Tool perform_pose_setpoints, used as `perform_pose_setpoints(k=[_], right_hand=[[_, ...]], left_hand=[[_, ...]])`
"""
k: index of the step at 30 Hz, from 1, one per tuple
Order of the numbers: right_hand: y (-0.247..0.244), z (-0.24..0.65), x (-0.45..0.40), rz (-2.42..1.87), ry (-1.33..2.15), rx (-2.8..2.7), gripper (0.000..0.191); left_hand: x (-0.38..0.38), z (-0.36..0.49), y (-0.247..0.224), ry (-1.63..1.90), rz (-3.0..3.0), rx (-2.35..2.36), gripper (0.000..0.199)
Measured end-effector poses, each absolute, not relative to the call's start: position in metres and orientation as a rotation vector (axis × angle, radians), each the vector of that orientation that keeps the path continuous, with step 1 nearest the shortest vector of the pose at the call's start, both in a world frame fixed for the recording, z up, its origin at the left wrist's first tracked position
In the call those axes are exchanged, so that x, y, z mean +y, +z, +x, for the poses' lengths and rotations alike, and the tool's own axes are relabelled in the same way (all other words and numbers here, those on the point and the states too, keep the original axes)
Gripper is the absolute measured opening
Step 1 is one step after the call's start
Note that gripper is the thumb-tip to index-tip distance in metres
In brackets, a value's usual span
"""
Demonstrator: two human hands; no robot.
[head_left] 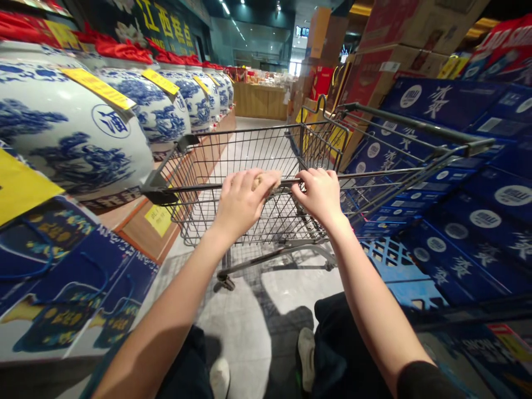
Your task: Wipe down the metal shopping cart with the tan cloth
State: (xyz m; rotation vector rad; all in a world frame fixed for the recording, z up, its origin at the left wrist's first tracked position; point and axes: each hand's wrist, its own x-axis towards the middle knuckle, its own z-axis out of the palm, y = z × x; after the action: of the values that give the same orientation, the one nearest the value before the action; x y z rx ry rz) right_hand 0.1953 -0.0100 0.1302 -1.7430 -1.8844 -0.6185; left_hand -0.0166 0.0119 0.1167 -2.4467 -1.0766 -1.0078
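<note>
A black wire shopping cart (249,149) stands right in front of me, turned somewhat sideways in the aisle. My left hand (243,199) is closed over its handle bar, left of the middle, with a small beige thing (266,180) by the fingers that I cannot make out clearly. A short way to the right, my right hand (319,194) has its fingers wrapped round the same bar. The wire basket looks to hold nothing. One caster (225,282) shows low on the left.
Blue-and-white porcelain jars (75,122) with red cloth tops line a low wooden ledge (145,230) on the left. Blue boxes (440,105) are stacked close on the right, by a light-blue plastic crate (390,260). Further ahead stands a wooden counter (260,101).
</note>
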Motion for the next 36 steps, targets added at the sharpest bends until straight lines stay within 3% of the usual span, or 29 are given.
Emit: perform_pose_setpoints(k=[3, 9, 19, 28, 36], right_hand=[[0.130, 0.199, -0.010, -1.706, -0.590, -1.898, 0.021], [0.127, 0.197, -0.009, -1.698, -0.596, -1.874, 0.020], [0.130, 0.197, -0.009, -1.736, -0.551, -1.871, 0.021], [0.129, 0.195, -0.009, -1.735, -0.564, -1.872, 0.023], [0.128, 0.198, -0.006, -1.726, -0.569, -1.843, 0.020]], left_hand=[[0.020, -0.044, 0.126, -1.009, -2.383, -1.221, 0.031], [0.051, -0.115, 0.134, -0.961, -2.148, -1.717, 0.032], [0.016, -0.045, 0.117, -0.988, -2.424, -1.184, 0.036], [0.047, -0.138, 0.129, -1.130, -1.839, -1.944, 0.038], [0.036, -0.087, 0.112, -1.193, -2.138, -1.519, 0.046]])
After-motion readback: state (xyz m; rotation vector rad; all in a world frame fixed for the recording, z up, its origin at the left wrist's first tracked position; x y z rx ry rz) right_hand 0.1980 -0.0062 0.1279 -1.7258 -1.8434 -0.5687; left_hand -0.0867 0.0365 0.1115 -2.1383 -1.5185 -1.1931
